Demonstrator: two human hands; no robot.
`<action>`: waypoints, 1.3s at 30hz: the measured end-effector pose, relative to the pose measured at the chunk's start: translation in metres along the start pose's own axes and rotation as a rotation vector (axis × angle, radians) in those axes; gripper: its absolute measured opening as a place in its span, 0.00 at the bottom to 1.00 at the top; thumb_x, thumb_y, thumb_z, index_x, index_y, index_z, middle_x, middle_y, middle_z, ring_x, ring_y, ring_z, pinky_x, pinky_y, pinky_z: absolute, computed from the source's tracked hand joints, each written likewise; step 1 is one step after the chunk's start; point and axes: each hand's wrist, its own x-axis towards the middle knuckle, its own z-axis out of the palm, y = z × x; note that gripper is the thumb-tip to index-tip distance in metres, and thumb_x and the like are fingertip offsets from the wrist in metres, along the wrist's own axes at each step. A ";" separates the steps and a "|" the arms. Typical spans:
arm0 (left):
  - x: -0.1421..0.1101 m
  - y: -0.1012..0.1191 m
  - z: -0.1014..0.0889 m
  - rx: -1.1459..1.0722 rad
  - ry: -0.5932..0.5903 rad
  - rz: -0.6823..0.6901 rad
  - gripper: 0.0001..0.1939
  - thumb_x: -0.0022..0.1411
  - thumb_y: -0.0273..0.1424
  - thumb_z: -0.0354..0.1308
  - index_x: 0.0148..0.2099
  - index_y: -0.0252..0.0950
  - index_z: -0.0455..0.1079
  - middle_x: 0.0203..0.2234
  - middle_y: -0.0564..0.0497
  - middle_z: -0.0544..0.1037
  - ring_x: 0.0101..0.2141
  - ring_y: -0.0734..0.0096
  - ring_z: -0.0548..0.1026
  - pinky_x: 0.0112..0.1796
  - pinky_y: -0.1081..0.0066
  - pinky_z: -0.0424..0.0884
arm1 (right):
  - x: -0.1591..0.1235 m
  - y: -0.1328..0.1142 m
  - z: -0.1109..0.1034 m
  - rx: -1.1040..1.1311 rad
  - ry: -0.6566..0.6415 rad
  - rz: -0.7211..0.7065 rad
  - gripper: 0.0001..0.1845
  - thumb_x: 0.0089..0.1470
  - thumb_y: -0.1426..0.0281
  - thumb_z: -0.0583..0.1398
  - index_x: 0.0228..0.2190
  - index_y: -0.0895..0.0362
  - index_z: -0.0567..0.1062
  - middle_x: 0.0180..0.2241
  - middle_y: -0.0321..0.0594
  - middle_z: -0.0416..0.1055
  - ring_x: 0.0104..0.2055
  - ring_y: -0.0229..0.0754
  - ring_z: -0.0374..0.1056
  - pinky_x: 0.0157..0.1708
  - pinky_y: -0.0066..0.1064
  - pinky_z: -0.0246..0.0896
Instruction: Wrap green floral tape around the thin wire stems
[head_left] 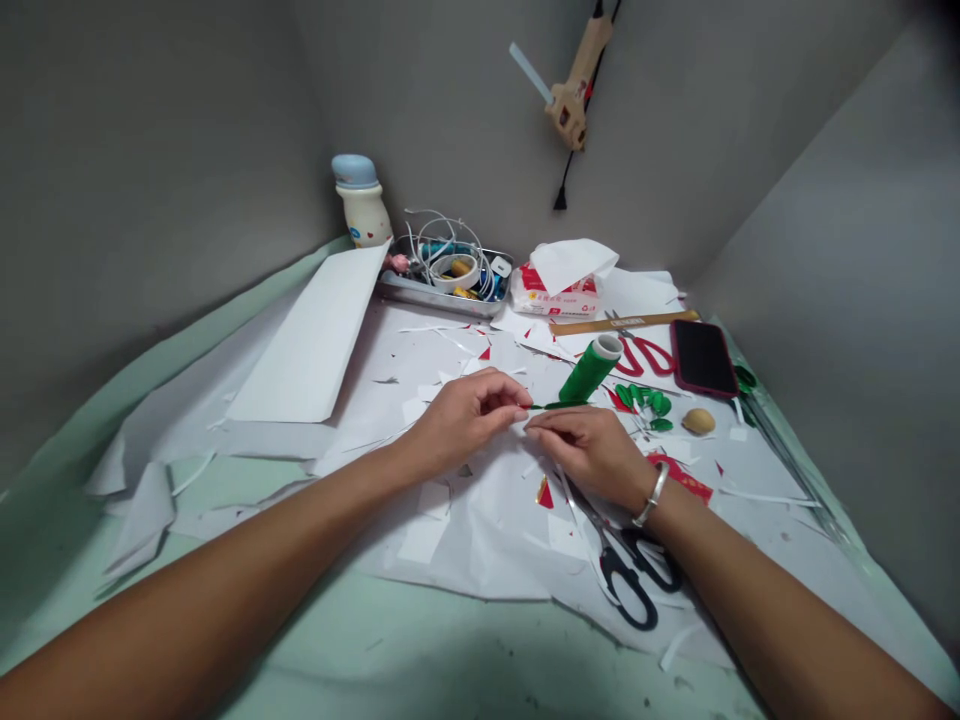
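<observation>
Between the thumb and index finger of my left hand (pixel 480 415) is one end of a thin dark green piece (pixel 559 405), reddish at its tip. My right hand (pixel 592 450), with a bangle at its wrist, is closed just beside it, fingertips bent together; what they pinch is hidden. Right behind the hands a spool of green thread (pixel 590 370) leans to the right. Several glossy green leaf-like pieces (pixel 652 400) lie to its right. Under my right hand and wrist are black-handled scissors (pixel 630 580), their blades partly covered.
White paper (pixel 480 550) with scattered scraps covers the table. Behind stand a metal tray (pixel 442 295) of cords and spools, a blue-capped bottle (pixel 364 205) and a tissue pack (pixel 555 295). To the right lie red-handled scissors (pixel 645 355), a phone (pixel 703 358) and a glue gun (pixel 574 100) hangs above.
</observation>
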 end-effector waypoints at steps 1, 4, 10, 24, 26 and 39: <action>0.000 -0.001 0.000 0.021 0.029 0.003 0.06 0.58 0.29 0.55 0.37 0.36 0.72 0.34 0.51 0.75 0.33 0.73 0.70 0.36 0.70 0.66 | -0.001 -0.003 0.001 -0.039 -0.021 -0.028 0.10 0.57 0.72 0.56 0.31 0.55 0.78 0.31 0.37 0.77 0.34 0.39 0.70 0.38 0.30 0.62; 0.001 -0.003 0.000 0.092 0.083 0.010 0.06 0.58 0.29 0.54 0.37 0.37 0.72 0.33 0.51 0.75 0.32 0.73 0.70 0.37 0.69 0.66 | -0.002 -0.010 0.003 -0.162 -0.065 -0.087 0.10 0.58 0.70 0.55 0.31 0.55 0.77 0.26 0.37 0.74 0.31 0.39 0.67 0.36 0.31 0.59; 0.000 -0.003 0.001 0.081 0.069 -0.002 0.07 0.58 0.30 0.54 0.38 0.37 0.72 0.34 0.51 0.75 0.32 0.72 0.70 0.36 0.70 0.66 | -0.004 -0.014 0.003 -0.236 -0.054 -0.110 0.11 0.59 0.70 0.54 0.31 0.56 0.76 0.25 0.38 0.73 0.30 0.38 0.65 0.36 0.30 0.56; 0.001 -0.006 0.002 -0.032 0.078 -0.077 0.09 0.57 0.33 0.56 0.40 0.37 0.71 0.33 0.51 0.76 0.31 0.73 0.70 0.34 0.72 0.66 | -0.004 -0.012 0.005 -0.222 -0.017 -0.060 0.11 0.59 0.69 0.54 0.31 0.56 0.76 0.29 0.39 0.75 0.33 0.39 0.68 0.36 0.29 0.57; 0.001 -0.006 0.002 -0.029 0.080 -0.083 0.09 0.57 0.32 0.56 0.40 0.37 0.71 0.33 0.51 0.76 0.32 0.73 0.71 0.35 0.71 0.67 | -0.005 -0.012 0.005 -0.226 -0.016 -0.059 0.11 0.59 0.69 0.54 0.31 0.56 0.76 0.29 0.39 0.75 0.33 0.39 0.68 0.36 0.29 0.57; 0.001 -0.008 0.003 -0.056 0.069 -0.105 0.10 0.56 0.31 0.58 0.41 0.36 0.69 0.29 0.52 0.74 0.31 0.73 0.71 0.33 0.72 0.67 | -0.004 -0.013 0.004 -0.304 -0.044 -0.059 0.13 0.60 0.68 0.53 0.29 0.55 0.75 0.27 0.37 0.74 0.31 0.38 0.67 0.35 0.29 0.56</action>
